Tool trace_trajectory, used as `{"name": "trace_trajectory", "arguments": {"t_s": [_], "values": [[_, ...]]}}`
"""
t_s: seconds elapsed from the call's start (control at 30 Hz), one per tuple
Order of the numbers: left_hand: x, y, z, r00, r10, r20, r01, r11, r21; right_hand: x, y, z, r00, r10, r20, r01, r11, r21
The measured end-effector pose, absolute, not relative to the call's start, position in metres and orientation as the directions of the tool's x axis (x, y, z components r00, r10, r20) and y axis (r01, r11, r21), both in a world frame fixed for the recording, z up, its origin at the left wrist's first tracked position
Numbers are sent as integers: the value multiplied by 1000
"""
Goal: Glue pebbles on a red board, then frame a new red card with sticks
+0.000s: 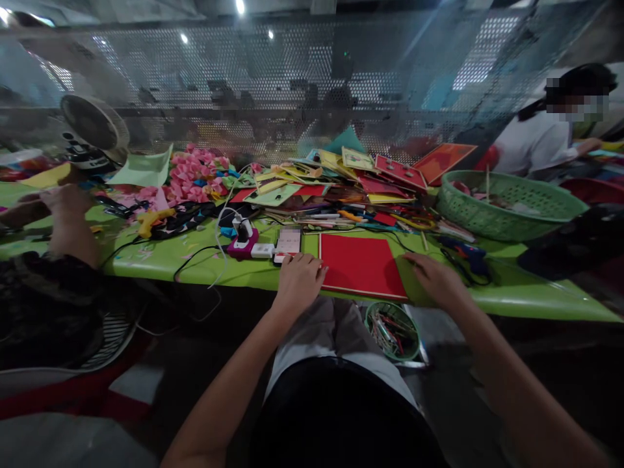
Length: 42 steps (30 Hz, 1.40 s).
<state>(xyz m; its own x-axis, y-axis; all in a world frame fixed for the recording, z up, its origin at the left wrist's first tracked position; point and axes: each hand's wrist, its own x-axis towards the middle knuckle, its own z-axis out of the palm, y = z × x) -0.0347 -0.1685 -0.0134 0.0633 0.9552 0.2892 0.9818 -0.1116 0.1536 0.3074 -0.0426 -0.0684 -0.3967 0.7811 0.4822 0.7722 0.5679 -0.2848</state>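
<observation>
- The flat red rectangular panel with pale edges (359,266) lies near the front edge of the long table with a bright green cover (526,292), directly before the person.
- The person's left hand (301,279) is at the left edge of this panel, with bent fingers close together; I cannot tell if they are clamped on it.
- The person's right hand (439,279) is just beyond the right edge, apart from the panel, its fingers stretched and holding nothing visible.
- Just beyond the left hand is a dark phone with a lit screen (289,243); to its left stands a purple and white power socket block (244,244).
- On the far side, behind the panel, there is a messy pile of coloured paper cards (341,182), and left of it a heap of pink fabric-like petals (197,172).
- To the right lie a blue glue gun with black cable (468,255) and, farther, a wide green plastic basket (511,208).
- At the left, a co-worker's forearm (71,227) reaches over the table; at the far right sits a person in a white top (541,143).
</observation>
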Motion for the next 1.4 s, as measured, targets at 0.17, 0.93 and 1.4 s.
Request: {"name": "trace_trajectory", "arguments": {"t_s": [0.17,0.93,1.4], "values": [[-38,-153,-15,144,958,248,968,-188,164,301,-14,-42,-417,791,447,789,559,-255],[-52,-134,-13,267,946,182,935,-300,187,193,76,-20,-790,601,122,608,745,274],[-53,-111,-7,286,948,137,949,-301,99,211,78,-26,-836,531,139,547,826,136]]}}
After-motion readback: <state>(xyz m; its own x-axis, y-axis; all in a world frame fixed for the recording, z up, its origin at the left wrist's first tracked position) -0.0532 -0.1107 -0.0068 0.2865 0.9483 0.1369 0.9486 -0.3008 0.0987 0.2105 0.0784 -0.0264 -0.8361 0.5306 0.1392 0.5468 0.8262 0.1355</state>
